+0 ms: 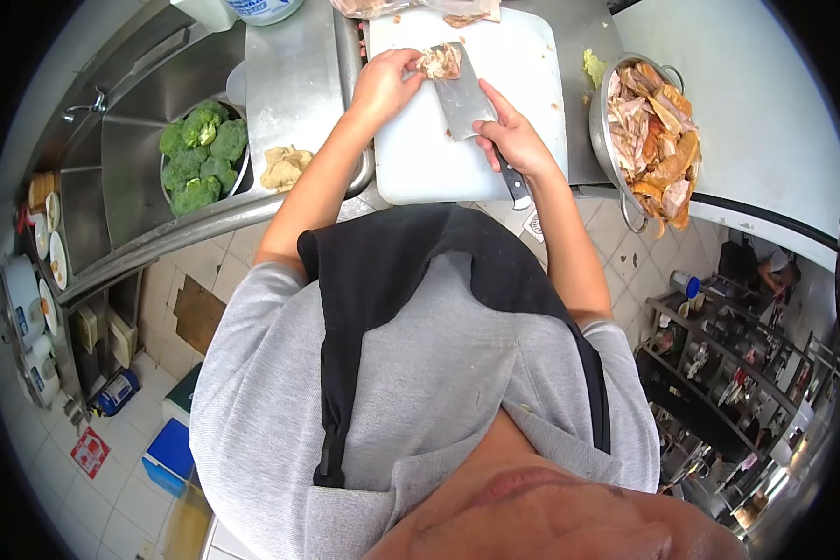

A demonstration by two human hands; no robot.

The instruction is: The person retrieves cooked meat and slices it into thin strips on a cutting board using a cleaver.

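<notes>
My right hand (pixel 516 138) is closed round the cleaver (pixel 461 105), its dark handle running down below the fist. The broad blade lies over the white cutting board (pixel 467 173). A small heap of chopped meat (pixel 441 62) sits at the blade's far end. My left hand (pixel 388 84) has its fingers bent in against the left side of that heap, thumb and fingertips touching the meat. At the board's far edge lies a larger piece of meat (pixel 471 13), cut off by the frame, beside a plastic bag (pixel 383 7).
A metal colander (pixel 603 140) heaped with cooked meat pieces (pixel 661 140) stands right of the board. To the left, broccoli (pixel 203 149) fills a bowl in the steel sink (pixel 126 154). Pale ginger-like lumps (pixel 287 168) lie on the counter (pixel 289 84). Behind at right, a person (pixel 777 271) is near metal racks.
</notes>
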